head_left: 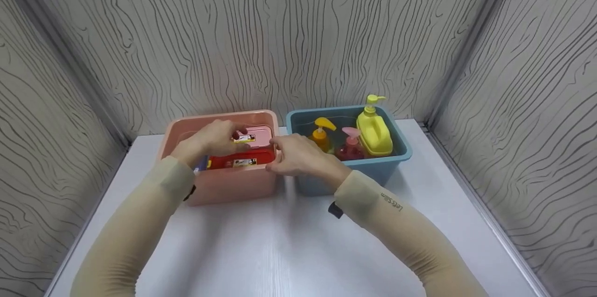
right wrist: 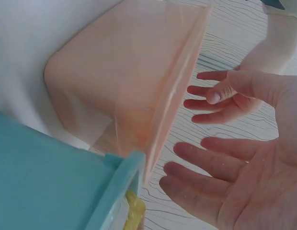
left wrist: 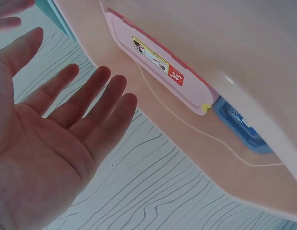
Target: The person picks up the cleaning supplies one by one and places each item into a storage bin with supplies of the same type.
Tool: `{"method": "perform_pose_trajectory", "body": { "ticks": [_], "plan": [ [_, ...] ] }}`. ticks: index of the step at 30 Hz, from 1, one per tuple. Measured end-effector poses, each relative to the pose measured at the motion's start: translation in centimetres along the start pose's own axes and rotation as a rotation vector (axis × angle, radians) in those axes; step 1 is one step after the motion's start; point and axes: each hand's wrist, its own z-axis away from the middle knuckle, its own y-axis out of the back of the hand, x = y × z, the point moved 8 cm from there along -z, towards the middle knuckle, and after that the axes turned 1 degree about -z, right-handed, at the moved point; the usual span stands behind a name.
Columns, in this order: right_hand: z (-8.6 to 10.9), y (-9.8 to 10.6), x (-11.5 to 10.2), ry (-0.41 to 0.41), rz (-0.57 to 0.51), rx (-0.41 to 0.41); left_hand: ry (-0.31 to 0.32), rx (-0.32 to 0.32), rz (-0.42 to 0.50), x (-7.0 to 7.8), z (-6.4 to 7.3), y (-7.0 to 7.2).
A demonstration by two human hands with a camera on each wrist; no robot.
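Observation:
Above the pink bin [head_left: 233, 187] hovers my left hand [head_left: 214, 138], its fingers relaxed and nothing held. Inside that bin are a pink-lidded flat box [head_left: 262, 136], a red flat box [head_left: 221, 162] and a blue item [left wrist: 234, 125] at their left end, partly hidden by the hand. My right hand [head_left: 301, 155] is by the bin's right end, over the gap towards the blue bin [head_left: 396, 162]. In the right wrist view its fingers [right wrist: 201, 187] are extended and hold nothing, apart from the pink rim.
In the blue bin stand an orange pump bottle [head_left: 320, 136], a pink pump bottle [head_left: 350, 148] and a tall yellow pump bottle [head_left: 374, 131]. Both bins sit on the white table [head_left: 242, 250], close to the patterned back wall [head_left: 233, 45]. Side walls flank the table.

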Motion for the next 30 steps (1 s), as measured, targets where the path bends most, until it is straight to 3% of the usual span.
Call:
{"method": "perform_pose_trajectory", "body": {
  "ticks": [3,10,21,30],
  "plan": [
    [0.6,0.5,0.3,0.013,0.001,0.003,-0.021,0.009,-0.008,-0.2,0.1,0.1],
    [1.8,1.5,1.6,0.014,-0.009,-0.003,0.011,0.018,0.016,-1.9,1.3,0.5],
    [4.1,4.6,4.8,0.102,-0.04,0.059,0.022,0.079,0.028,-3.2,2.6,1.2],
    [6.7,7.6,10.0,0.077,-0.078,0.133,0.033,0.144,0.047,-4.0,3.8,1.6]
  ]
}}
